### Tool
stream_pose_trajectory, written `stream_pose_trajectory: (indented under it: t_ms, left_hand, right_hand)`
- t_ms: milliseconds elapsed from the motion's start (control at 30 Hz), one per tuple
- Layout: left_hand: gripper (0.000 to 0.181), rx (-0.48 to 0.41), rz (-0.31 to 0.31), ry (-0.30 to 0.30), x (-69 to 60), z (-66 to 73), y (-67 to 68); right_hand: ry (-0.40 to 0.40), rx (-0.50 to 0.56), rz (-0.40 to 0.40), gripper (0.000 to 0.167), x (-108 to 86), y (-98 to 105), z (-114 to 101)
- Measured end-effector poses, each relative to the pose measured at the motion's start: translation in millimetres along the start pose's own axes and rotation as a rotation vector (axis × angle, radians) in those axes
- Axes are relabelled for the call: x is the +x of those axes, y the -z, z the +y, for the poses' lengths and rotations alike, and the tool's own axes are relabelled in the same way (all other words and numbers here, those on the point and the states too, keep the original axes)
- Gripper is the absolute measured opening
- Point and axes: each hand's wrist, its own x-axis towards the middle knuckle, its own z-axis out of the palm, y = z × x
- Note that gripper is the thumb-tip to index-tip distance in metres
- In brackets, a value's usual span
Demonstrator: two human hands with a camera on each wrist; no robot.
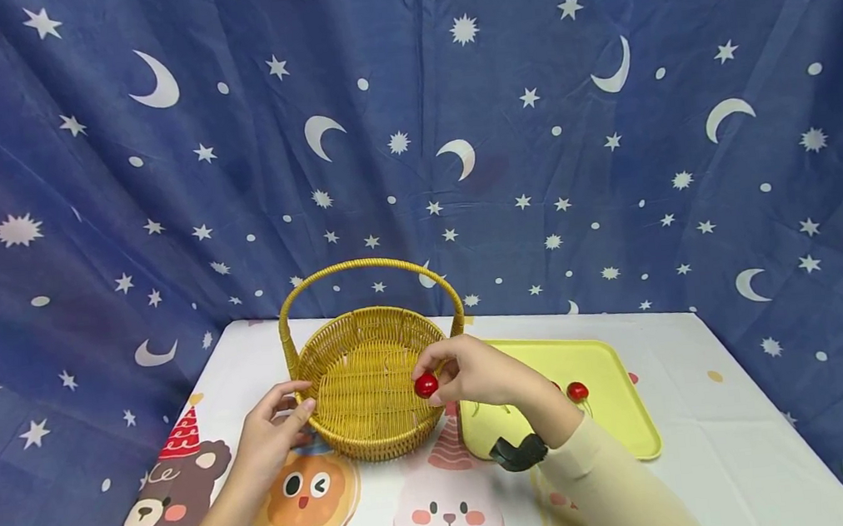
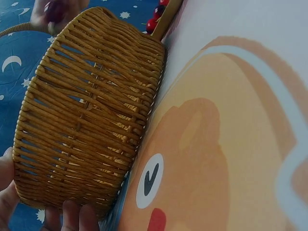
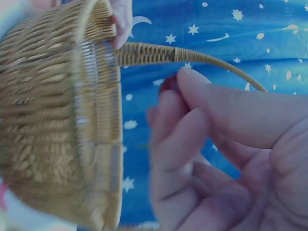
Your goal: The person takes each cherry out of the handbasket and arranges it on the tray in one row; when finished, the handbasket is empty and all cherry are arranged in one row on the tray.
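A yellow woven basket point(image 1: 377, 444) with a tall arched handle point(image 1: 369, 262) stands upright on the table, its slatted bottom showing. At its left side my left hand point(image 1: 274, 426) holds the rim; in the left wrist view the fingers point(image 2: 71, 215) lie against the outer wall. Over the basket's right rim, my right hand point(image 1: 472, 371) pinches a shiny red cherry point(image 1: 425, 385) between thumb and fingertips. In the right wrist view the fingers mostly cover that cherry point(image 3: 169, 84).
Right of the basket lies a yellow tray point(image 1: 624, 429), partly behind my right forearm. A red cherry point(image 1: 577, 391) with a green stem rests on it, and another is half hidden by the wrist. A blue curtain point(image 1: 509, 230) hangs behind the table point(image 1: 717, 454).
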Motion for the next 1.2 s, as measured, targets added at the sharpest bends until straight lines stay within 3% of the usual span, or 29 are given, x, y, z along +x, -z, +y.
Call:
stream_pose_trajectory:
  t_ms: [200, 500, 633, 767, 967, 1200]
  left_hand:
    - [0.042, -0.003, 0.003, -0.004, 0.1, 0.7, -0.1]
    - [0.043, -0.016, -0.004, -0.013, -0.2, 3.7, -1.1]
    - [0.042, -0.017, -0.005, -0.013, -0.6, 4.0, -1.4]
    - [0.041, -0.010, -0.005, -0.008, -0.2, 3.9, -2.0]
    - [0.040, -0.004, -0.002, -0.012, 0.4, 2.8, -1.6]
    - [0.041, -0.009, 0.007, -0.003, 0.2, 0.4, -0.5]
  right_hand:
    - [-0.041, 0.045, 0.124, 0.030, -38.7, 19, 29]
    - [-0.204, 0.043, 0.311, 0.032, -96.0, 55, 80]
    - [-0.263, -0.015, 0.381, 0.033, -119.5, 71, 103]
    - [-0.309, -0.142, 0.446, 0.031, -139.8, 84, 126]
    - [-0.382, -0.294, 0.485, 0.027, -160.2, 93, 155]
    - [-0.446, -0.299, 0.445, 0.028, -162.5, 94, 174]
